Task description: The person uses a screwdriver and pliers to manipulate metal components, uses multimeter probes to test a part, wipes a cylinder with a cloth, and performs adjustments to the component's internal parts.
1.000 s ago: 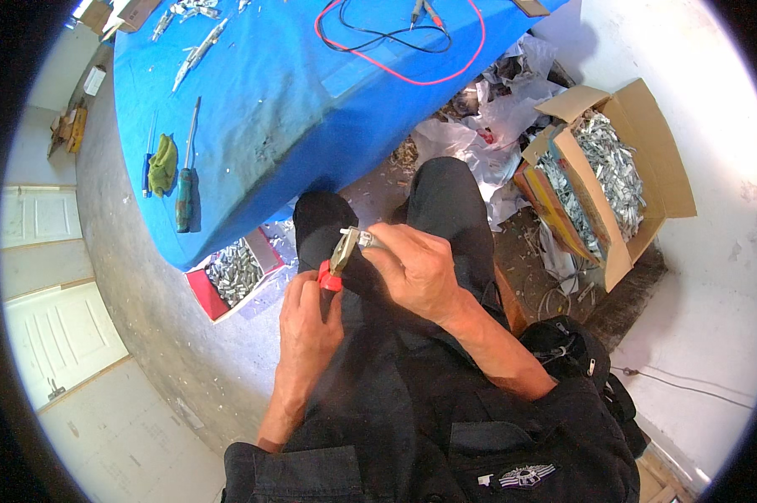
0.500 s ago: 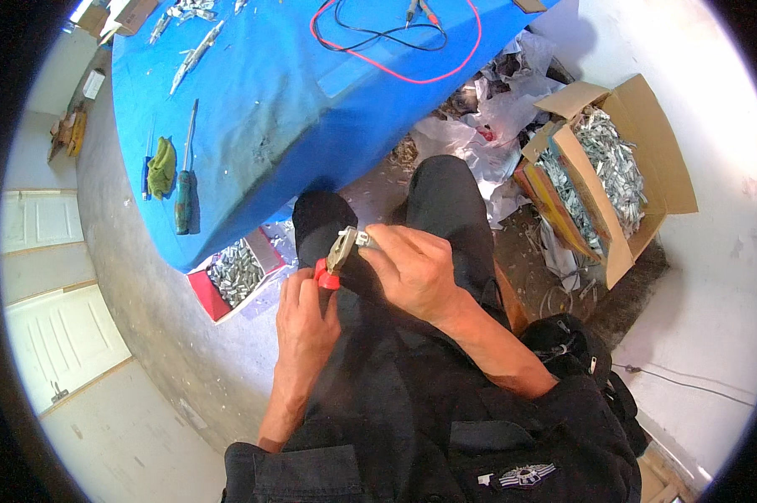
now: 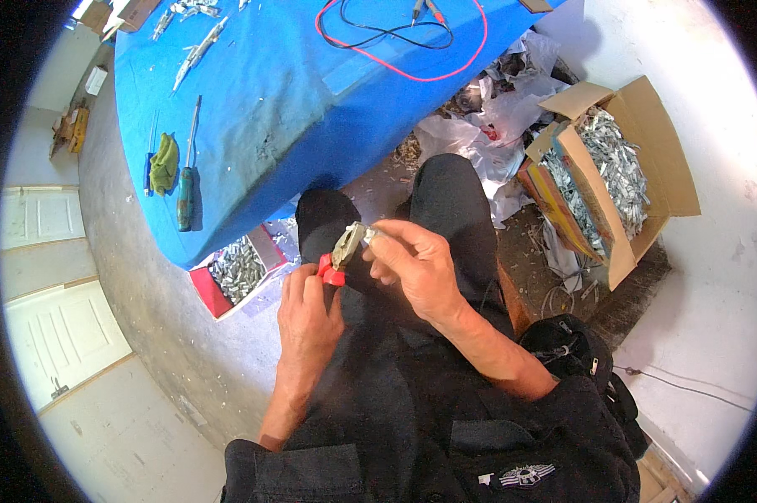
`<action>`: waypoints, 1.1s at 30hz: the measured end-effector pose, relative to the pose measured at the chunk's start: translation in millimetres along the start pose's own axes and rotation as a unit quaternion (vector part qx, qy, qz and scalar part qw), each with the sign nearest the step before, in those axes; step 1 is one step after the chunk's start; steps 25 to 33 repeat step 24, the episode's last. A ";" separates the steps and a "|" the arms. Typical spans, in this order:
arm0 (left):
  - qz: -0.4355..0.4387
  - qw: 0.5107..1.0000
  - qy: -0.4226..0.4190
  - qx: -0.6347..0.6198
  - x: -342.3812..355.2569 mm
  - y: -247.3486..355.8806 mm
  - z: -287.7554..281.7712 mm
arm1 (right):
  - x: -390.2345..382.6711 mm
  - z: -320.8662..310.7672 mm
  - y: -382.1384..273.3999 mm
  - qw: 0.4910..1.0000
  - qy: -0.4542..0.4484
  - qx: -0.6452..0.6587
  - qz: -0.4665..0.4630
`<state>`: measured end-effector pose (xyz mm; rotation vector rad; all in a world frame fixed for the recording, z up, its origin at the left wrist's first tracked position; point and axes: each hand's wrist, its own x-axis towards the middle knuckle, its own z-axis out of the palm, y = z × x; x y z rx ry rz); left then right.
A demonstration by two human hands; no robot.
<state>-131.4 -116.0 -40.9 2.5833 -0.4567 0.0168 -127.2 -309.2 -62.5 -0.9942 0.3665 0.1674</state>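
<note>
Above my lap, my left hand [image 3: 310,312] is wrapped round the red handles of a pair of pliers [image 3: 345,247], whose metal jaws point up and to the right. My right hand [image 3: 418,267] pinches a small whitish metal piece [image 3: 368,235] at the tip of the jaws. The piece is mostly covered by my fingers and the jaws, so its full shape is hidden. Whether the jaws grip it, I cannot tell. On the blue cloth-covered table [image 3: 253,92] in front lie a screwdriver [image 3: 187,193] with a green-blue handle, a thinner blue screwdriver [image 3: 149,168] and a crumpled green cloth [image 3: 163,163].
Red and black test leads [image 3: 412,75] lie at the table's far side, with slim metal parts [image 3: 198,54] to their left. A red-sided box [image 3: 211,292] of small metal pieces stands below the table edge. At right are a cardboard box [image 3: 668,159] of metal scraps and plastic bags [image 3: 479,134].
My right hand has turned and its lower fingers have loosened from their curl, while thumb and forefinger stay at the jaws. The pliers have shifted slightly up and right.
</note>
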 end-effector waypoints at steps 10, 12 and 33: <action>0.013 1.000 0.010 0.018 2.1 0.3 -0.9 | 8.8 2.2 3.1 0.807 0.059 -0.417 -0.413; 0.011 1.000 0.008 0.019 1.3 0.2 -0.4 | 9.3 2.0 4.9 0.794 0.063 -0.431 -0.423; -0.004 1.000 -0.010 0.025 -6.0 -12.4 -0.3 | 11.9 -11.4 -1.6 0.982 -0.097 -0.164 0.017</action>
